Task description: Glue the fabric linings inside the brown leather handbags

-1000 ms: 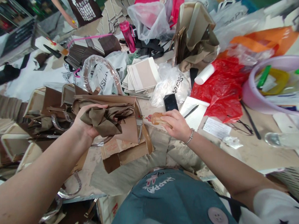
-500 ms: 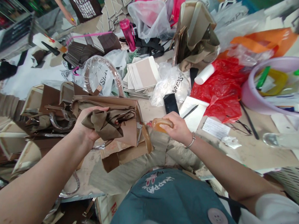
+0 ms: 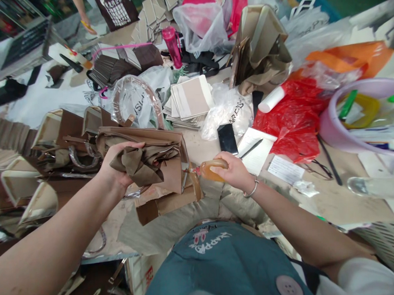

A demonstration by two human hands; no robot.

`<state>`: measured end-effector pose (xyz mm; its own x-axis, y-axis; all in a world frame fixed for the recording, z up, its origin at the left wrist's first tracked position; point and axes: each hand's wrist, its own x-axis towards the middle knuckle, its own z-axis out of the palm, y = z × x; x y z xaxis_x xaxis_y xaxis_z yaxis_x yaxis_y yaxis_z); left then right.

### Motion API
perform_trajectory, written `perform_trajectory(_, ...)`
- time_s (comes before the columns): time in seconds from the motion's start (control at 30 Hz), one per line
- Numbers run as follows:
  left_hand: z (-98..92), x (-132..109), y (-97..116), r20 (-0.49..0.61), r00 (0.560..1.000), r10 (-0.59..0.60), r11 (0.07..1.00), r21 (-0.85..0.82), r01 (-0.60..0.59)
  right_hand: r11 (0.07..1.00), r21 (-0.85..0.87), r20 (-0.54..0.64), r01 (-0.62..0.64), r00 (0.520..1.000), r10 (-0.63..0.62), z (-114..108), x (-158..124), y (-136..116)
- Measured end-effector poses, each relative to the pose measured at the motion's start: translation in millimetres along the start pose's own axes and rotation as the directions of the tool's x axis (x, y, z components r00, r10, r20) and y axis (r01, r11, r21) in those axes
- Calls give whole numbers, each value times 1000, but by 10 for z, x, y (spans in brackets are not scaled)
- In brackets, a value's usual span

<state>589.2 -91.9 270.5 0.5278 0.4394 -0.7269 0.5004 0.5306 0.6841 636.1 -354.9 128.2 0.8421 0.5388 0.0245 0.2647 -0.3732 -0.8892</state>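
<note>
My left hand (image 3: 118,167) grips a brown handbag (image 3: 172,173) with its olive lining (image 3: 136,164) bunched out over the fingers. The bag lies over a brown cardboard piece (image 3: 167,206), its edge turned to the right. In my right hand (image 3: 233,170) is a squeeze bottle (image 3: 213,170) of amber liquid, fingers wrapped round its back end. The bottle's reddish nozzle points left and meets the bag's edge; whether it touches is hard to make out. A plastic-wrapped handle (image 3: 136,82) arches behind the bag.
Several part-made bags (image 3: 55,133) crowd the left. Beyond my hands lie a stack of panels (image 3: 191,99), a phone (image 3: 227,138) and a notepad (image 3: 257,148). A red plastic bag (image 3: 291,125) and a purple basin (image 3: 331,127) stand at right. Another person's hand (image 3: 87,26) shows at far left.
The squeeze bottle has tilted slightly and its nozzle has come nearer the bag's edge. My left hand keeps its hold. The whole view has shifted a little.
</note>
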Motion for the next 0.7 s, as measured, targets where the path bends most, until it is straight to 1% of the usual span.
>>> perform_trajectory(0.07, -32, -10, -4, 9, 1000, 21, 1000, -8, -21, 998, 56, 36, -40, 999, 38, 10, -24, -17)
perform_trajectory(0.1, -44, -21, -5, 12, 1000, 27, 1000, -10, -27, 995, 81, 23, -56, 998, 54, 17, -33, -22)
perform_trajectory(0.2, -61, -77, -10, 3, 1000, 23, 1000, -12, -23, 995, 86, -98, -56, 993, 64, 40, -45, -25)
perform_trajectory(0.27, -64, -119, -17, 9, 1000, 10, 1000, -14, -10, 1000, 16, -145, -9, 989, 11, 54, -53, -28)
perform_trajectory(0.33, -76, -150, -28, 11, 1000, 14, 1000, -12, -14, 999, -45, -118, 19, 993, -25, 64, -76, -44)
perform_trajectory(0.4, -101, -166, -42, 10, 999, 31, 999, -10, -31, 998, -62, -70, 14, 997, -19, 73, -118, -71)
perform_trajectory(0.47, -136, -173, -57, -6, 998, 57, 998, -10, -57, 998, -59, -72, 11, 997, -15, 82, -166, -102)
perform_trajectory(0.53, -169, -182, -68, 8, 998, 67, 998, -11, -67, 996, -77, -141, 45, 988, -56, 91, -206, -128)
perform_trajectory(0.6, -195, -199, -76, 43, 998, 55, 998, -7, -55, 985, -136, -194, 102, 973, -128, 101, -235, -151)
perform_trajectory(0.63, -205, -212, -79, 62, 997, 44, 999, -3, -44, 975, -176, -188, 135, 968, -168, 105, -249, -164)
perform_trajectory(0.7, -224, -239, -82, 82, 996, 31, 999, 4, -31, 952, -242, -138, 186, 965, -224, 116, -280, -198)
